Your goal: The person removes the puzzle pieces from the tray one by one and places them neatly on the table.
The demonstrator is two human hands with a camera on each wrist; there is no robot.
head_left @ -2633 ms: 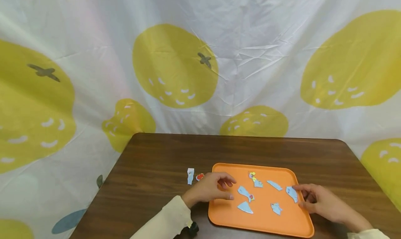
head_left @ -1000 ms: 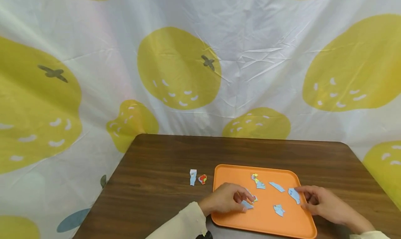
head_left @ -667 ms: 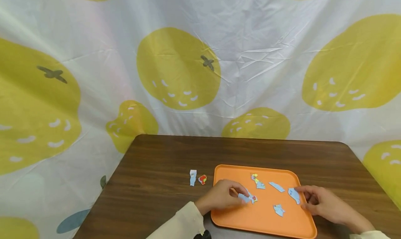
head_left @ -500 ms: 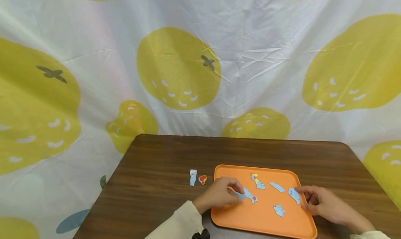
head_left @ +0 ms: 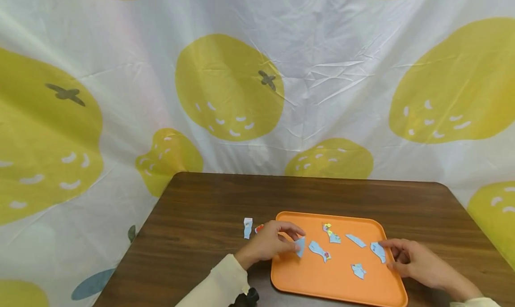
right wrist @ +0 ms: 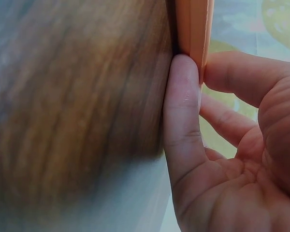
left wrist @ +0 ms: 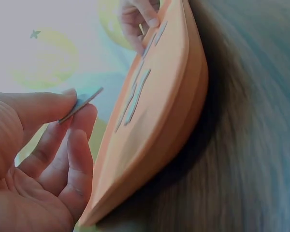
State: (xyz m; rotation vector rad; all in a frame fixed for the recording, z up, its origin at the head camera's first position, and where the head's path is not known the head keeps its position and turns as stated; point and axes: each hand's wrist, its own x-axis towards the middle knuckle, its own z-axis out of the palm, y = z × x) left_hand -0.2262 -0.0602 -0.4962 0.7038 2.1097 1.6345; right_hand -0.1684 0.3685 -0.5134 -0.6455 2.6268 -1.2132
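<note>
Compared with half a second ago, the pale-blue triangular puzzle piece (head_left: 300, 247) is nearer the nine o'clock side of the orange tray (head_left: 314, 280), pinched above it in the grip of the left hand (head_left: 270, 241). That hand hides much of a red piece (head_left: 259, 229) toward ten o'clock. The right hand (head_left: 416, 260) has a narrow grip on the tray's three o'clock rim, some fingers hidden. At eight o'clock, a black object (head_left: 246, 298) is cut off, hard to identify.

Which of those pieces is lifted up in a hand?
The light-blue piece pinched in the left hand, above the orange tray; the other pieces lie on the tray or on the table to its left.
</note>
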